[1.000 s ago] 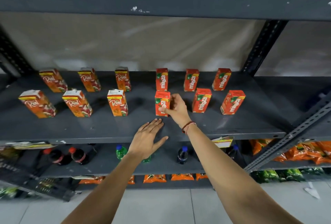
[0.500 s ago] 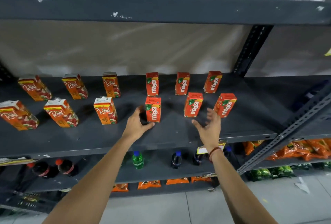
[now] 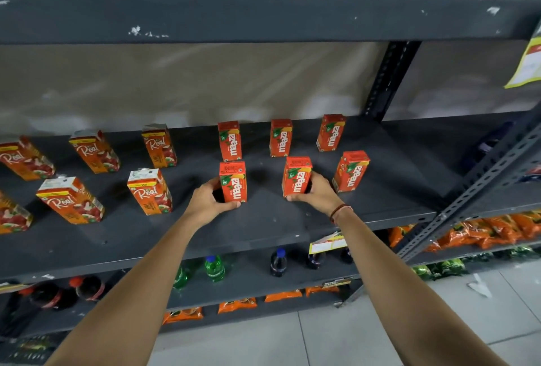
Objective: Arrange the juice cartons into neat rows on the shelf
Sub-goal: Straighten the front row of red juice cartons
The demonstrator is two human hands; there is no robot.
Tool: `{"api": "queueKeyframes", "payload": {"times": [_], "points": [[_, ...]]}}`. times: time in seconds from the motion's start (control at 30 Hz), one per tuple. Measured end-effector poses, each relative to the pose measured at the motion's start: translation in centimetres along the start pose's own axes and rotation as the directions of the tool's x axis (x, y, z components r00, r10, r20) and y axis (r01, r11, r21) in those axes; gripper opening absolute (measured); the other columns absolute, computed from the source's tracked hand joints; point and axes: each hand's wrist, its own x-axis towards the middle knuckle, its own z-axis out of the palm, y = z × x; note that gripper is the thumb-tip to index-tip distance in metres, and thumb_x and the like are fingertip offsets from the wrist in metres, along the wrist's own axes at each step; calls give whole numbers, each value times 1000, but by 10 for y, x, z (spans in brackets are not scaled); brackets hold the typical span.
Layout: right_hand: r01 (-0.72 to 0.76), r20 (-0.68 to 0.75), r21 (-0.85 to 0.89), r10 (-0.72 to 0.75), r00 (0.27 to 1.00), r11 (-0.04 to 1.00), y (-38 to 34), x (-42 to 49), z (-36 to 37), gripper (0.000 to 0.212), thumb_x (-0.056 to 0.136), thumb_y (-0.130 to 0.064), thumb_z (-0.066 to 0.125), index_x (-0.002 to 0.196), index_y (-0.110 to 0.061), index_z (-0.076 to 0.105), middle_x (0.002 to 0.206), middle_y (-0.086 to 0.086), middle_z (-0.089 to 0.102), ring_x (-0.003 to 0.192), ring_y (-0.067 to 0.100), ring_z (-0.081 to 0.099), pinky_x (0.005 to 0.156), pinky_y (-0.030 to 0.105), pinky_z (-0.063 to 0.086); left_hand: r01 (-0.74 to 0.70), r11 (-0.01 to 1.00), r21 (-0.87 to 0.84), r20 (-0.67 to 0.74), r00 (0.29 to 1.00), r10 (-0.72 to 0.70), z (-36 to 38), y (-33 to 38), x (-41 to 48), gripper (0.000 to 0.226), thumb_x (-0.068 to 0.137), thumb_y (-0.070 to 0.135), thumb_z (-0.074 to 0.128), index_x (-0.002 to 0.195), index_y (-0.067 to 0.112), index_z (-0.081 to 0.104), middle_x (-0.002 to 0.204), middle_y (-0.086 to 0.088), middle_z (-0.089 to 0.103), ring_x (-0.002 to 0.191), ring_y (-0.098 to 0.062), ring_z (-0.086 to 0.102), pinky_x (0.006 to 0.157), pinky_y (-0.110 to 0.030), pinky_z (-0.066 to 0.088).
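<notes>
On the dark grey shelf (image 3: 263,228) stand two rows of red Maaza cartons on the right and orange Real cartons on the left. My left hand (image 3: 206,202) grips the front-left Maaza carton (image 3: 233,181) from its left side. My right hand (image 3: 317,194) grips the front-middle Maaza carton (image 3: 296,177) from its right side. A third front Maaza carton (image 3: 350,171) stands free to the right. Behind them three Maaza cartons (image 3: 280,137) stand upright. Several Real cartons (image 3: 149,191) stand in two rows at the left.
A shelf board (image 3: 263,14) runs overhead. A slotted upright post (image 3: 386,79) stands at the back right. Below, soda bottles (image 3: 215,267) and orange snack packets (image 3: 483,232) fill lower shelves. A yellow price tag (image 3: 328,244) hangs at the shelf's front edge.
My left hand moved from the shelf's front up to the front-left Maaza carton and closed on it. My right hand left that carton, swung right and closed on the front-middle one.
</notes>
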Motion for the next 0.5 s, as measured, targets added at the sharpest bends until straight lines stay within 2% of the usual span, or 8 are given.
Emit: {"api": "queueKeyframes", "payload": {"times": [0.13,0.23,0.5], "points": [[-12,26,-5,12,1000,1000,2,0,-2,58,68,-19,82,114,-25,47,114,-3,59,101,12,56,95,34,44,6,1000,-15,5,1000,-6,0,-2,-1,53,65,24,83,112,20,58,107,4,67,88,-3,58,79,-20,40],[-22,42,-8,23,999,1000,3,0,-3,60,68,-20,82,118,-23,47,119,0,60,103,13,56,97,36,43,13,1000,-20,12,1000,-13,0,-2,-1,52,65,24,83,111,22,59,106,5,66,85,1,57,80,-20,40],[-2,60,-19,3,998,1000,3,-1,-4,58,69,-20,81,114,-26,45,117,-3,59,101,11,55,94,32,43,33,999,-23,20,999,-33,-1,-4,-1,54,63,27,84,111,23,59,111,0,68,94,-9,60,89,-30,43]]}}
